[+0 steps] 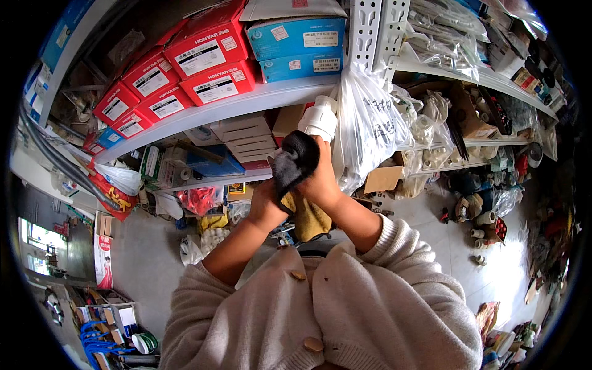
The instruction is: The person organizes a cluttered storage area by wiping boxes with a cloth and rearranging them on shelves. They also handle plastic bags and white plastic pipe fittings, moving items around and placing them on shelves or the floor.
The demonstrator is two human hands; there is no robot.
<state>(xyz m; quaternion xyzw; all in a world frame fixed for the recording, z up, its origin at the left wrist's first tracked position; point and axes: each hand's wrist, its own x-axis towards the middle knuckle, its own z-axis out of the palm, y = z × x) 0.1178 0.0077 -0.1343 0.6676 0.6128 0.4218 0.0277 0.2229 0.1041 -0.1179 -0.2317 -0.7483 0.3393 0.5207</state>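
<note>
Both hands are raised before the chest. My right hand holds a white plastic pipe fitting at its top end, with a black cloth bunched against it. Beside it, my left hand is closed around the lower edge of the same black cloth; its fingers are mostly hidden. A yellow-brown cloth with a dark edge hangs below the hands. Whether the two cloths are one piece, I cannot tell. Just right of the fitting hangs a full white plastic bag bearing writing.
Red boxes and blue boxes stand on a white metal shelf ahead. Lower shelves hold cartons and bagged parts. A perforated upright rises behind the bag. White fittings and other goods lie on the floor at right.
</note>
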